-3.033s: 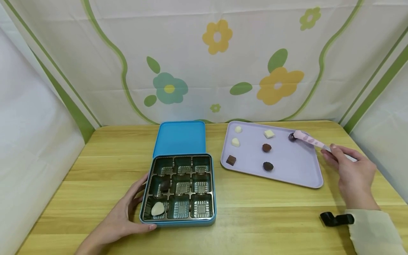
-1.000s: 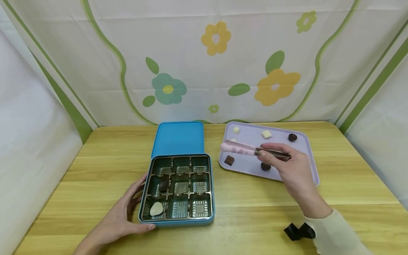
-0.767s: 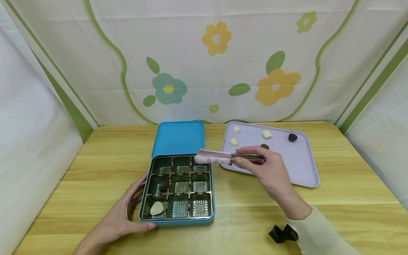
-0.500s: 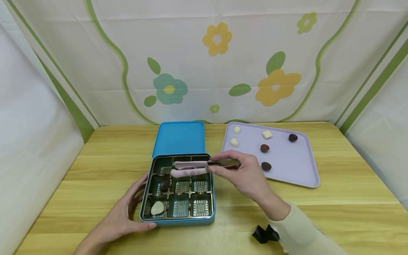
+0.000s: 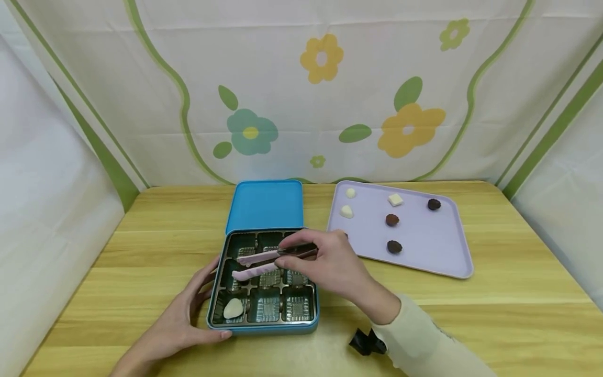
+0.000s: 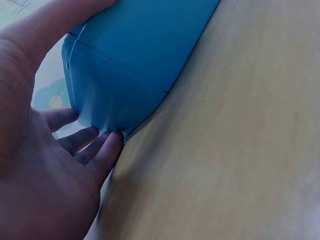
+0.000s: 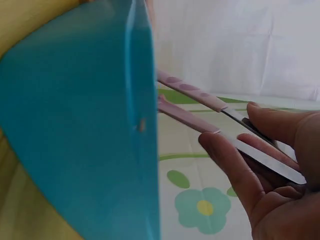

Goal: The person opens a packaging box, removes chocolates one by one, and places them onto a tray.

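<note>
A blue tin [image 5: 266,331] with a dark divided insert sits on the table. My left hand [image 5: 171,319] holds its near left corner, thumb along the front and fingers against the left side [image 6: 120,95]. A white heart-shaped chocolate [image 5: 233,309] lies in the front left compartment. With thumb and fingers my right hand [image 5: 336,264] grips tongs with pink tips [image 5: 256,271]. The tongs' arms are spread, tips over the middle left compartment, mostly covering the dark piece there. In the right wrist view the tongs' metal handles [image 7: 265,157] lie between thumb and fingers; the tin wall hides the tips.
Behind the tin lies its blue lid [image 5: 266,204]. To the right is a lilac tray [image 5: 428,254] with several chocolates, among them a white square [image 5: 395,199], a brown one [image 5: 392,220] and a dark one [image 5: 394,246]. A flowered cloth [image 5: 292,94] hangs behind the table.
My right hand has carried the tongs leftward from the dark chocolate at the tray's right side to over the tin, and the tongs' arms have spread. My left hand has stayed at the tin.
</note>
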`<state>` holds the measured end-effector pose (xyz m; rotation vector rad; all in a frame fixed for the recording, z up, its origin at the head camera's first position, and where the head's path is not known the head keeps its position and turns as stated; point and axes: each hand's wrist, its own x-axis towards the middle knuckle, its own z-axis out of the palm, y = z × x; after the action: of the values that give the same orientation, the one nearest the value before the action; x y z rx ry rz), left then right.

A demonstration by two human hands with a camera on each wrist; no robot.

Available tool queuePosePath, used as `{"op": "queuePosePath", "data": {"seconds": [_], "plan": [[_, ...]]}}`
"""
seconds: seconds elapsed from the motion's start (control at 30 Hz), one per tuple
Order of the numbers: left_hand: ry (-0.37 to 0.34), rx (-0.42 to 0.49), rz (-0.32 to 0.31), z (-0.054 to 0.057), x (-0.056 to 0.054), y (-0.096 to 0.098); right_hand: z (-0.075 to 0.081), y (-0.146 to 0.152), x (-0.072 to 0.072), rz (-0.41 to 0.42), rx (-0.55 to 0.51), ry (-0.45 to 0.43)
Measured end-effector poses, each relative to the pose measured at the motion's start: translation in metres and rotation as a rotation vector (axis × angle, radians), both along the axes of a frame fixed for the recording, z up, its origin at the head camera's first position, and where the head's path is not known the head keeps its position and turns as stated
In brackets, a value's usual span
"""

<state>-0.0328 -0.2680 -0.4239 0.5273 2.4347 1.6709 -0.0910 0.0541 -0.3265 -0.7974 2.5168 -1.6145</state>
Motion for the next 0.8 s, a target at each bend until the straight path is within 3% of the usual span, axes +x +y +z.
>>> {"op": "queuePosePath", "data": {"seconds": [0.27,0.47,0.6,0.8], "plan": [[0.016,0.004,-0.018,0.000,-0.003,0.000,0.030,-0.028,-0.007,0.093,0.274,0.043],[0.011,0.014,-0.021,0.000,-0.002,0.001,0.035,-0.054,-0.019,0.201,0.439,0.061],[-0.024,-0.011,-0.012,-0.002,0.000,0.001,0.028,-0.054,-0.022,0.204,0.391,0.077],[-0.040,-0.030,0.000,-0.001,0.000,-0.002,0.021,-0.035,-0.019,0.100,0.222,-0.002]]}}
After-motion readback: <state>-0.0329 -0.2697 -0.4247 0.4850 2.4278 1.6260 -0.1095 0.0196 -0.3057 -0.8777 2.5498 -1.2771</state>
